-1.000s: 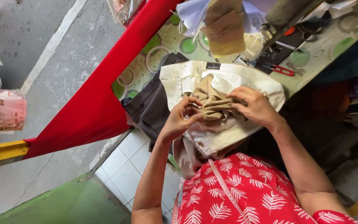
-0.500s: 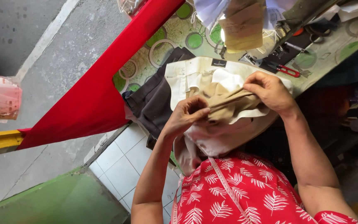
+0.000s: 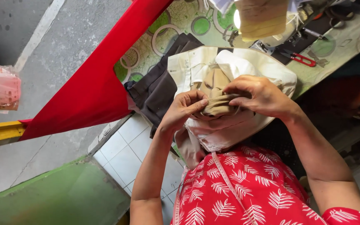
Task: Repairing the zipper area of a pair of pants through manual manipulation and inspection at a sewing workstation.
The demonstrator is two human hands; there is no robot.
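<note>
A tan piece of cloth (image 3: pixel 216 85) lies bunched on a cream-white garment (image 3: pixel 255 62) at the edge of a patterned table (image 3: pixel 176 21). My left hand (image 3: pixel 184 110) pinches the near fold of the tan cloth between thumb and fingers. My right hand (image 3: pixel 261 96) grips the same fold from the right, fingers curled over it. The two hands almost touch. The white garment hangs over the table edge toward my red leaf-print top (image 3: pixel 238 187).
A dark brown garment (image 3: pixel 155 89) lies left of the white one. Red fabric (image 3: pixel 96 79) drapes from the table down to the left. Red-handled scissors (image 3: pixel 301 58) and a lamp (image 3: pixel 263 21) sit further back. Tiled floor (image 3: pixel 121 150) and a green surface (image 3: pixel 55 196) lie below.
The tan cloth has been gathered into a tighter fold. Both hands have shifted closer together on it, and the view has moved slightly.
</note>
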